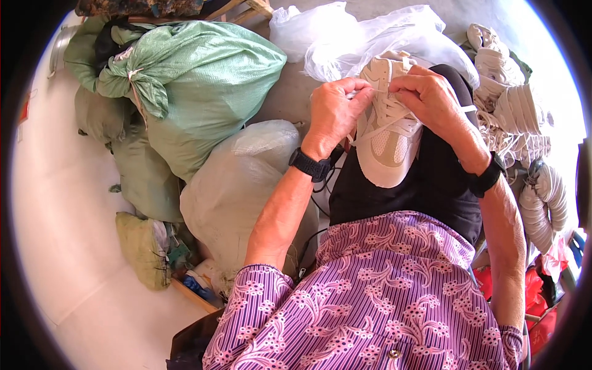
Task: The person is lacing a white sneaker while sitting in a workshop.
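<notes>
A cream sneaker (pixel 387 161) with a beige toe panel rests on my black-trousered lap, its toe toward me. White shoelace (pixel 390 114) crosses its tongue, and one loose end sticks out to the right below my right wrist. My left hand (pixel 336 114) is at the shoe's left side, thumb and forefinger pinched on a bit of lace. Over the right side of the shoe's opening, my right hand (pixel 435 102) also pinches lace. A thin white strand runs between the two sets of fingertips. The shoe's heel is partly covered by my right hand.
Stuffed green sacks (pixel 203 80) and a translucent bulging bag (pixel 246 185) stand on the left. White plastic bags (pixel 345 37) lie beyond the shoe. Stacked pale shoe parts (pixel 518 111) hang or lie at the right, above red bags (pixel 535 296).
</notes>
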The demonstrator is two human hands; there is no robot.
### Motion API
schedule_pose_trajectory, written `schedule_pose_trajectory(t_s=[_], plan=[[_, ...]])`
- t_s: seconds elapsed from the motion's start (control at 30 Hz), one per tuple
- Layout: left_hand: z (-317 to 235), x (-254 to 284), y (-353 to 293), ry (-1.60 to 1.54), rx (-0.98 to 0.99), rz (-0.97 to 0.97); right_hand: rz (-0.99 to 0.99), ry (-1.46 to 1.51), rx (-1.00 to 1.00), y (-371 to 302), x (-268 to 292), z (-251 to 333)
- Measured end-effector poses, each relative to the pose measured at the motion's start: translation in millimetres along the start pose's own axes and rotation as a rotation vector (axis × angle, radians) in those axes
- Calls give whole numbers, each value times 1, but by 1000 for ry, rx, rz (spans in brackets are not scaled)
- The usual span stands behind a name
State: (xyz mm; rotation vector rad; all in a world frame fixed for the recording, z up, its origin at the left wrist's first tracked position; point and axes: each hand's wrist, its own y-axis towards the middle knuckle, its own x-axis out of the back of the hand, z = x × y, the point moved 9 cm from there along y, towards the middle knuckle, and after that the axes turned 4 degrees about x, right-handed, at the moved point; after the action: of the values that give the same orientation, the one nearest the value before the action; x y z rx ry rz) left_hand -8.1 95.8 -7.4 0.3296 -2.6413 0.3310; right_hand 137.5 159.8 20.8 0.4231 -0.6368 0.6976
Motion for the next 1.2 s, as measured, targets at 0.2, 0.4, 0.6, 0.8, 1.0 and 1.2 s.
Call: schedule_pose_trajectory(t_s=[0.2,0.4,0.6,0.8,1.0,1.2], plan=[[0,-2,5,47,43,-22,-5,11,1,1,-1,-2],[-40,-12,-3,413,-342,-232,0,-18,6,1,-2,-2],[-14,-20,5,174,-73,-104,-3,-168,23,6,1,-3],[26,-27,0,-380,127,-24,54,-299,136,15,-13,4],[48,-39,-8,-713,357,110,143,-250,164,23,-32,8],[39,-41,-9,-632,314,140,159,-242,64,22,-29,-4]])
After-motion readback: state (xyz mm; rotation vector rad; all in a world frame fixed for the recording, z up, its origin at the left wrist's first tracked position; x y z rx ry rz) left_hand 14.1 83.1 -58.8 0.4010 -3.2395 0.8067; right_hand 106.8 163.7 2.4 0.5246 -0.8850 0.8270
